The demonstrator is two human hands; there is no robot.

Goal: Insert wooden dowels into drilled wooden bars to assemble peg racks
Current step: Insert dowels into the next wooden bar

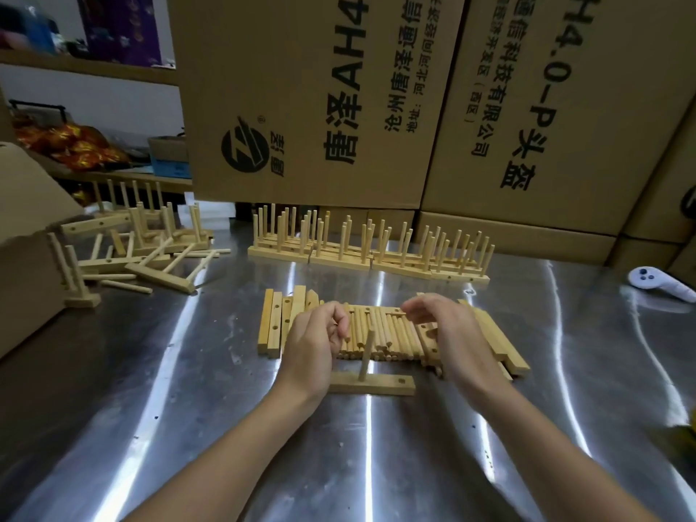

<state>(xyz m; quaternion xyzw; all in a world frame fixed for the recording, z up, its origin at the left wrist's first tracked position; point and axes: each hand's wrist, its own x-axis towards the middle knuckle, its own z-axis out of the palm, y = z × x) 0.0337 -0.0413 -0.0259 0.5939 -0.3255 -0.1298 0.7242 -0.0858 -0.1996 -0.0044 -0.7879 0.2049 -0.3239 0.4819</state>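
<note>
A drilled wooden bar (380,384) lies on the steel table in front of me, with one dowel (367,354) standing upright in its middle hole. Behind it lies a pile of loose dowels (388,335), flanked by loose drilled bars on the left (272,325) and on the right (502,342). My left hand (314,346) hovers over the bar's left end, its fingers curled down onto the dowel pile; whether they pinch a dowel is hidden. My right hand (442,325) hangs over the pile's right part with loosely curved fingers and nothing visible in it.
A row of assembled peg racks (371,254) stands at the back. A jumble of racks and loose dowels (139,254) lies at the left beside a cardboard box (26,235). Large printed cartons (339,99) wall off the rear. A white controller (657,284) lies at the right.
</note>
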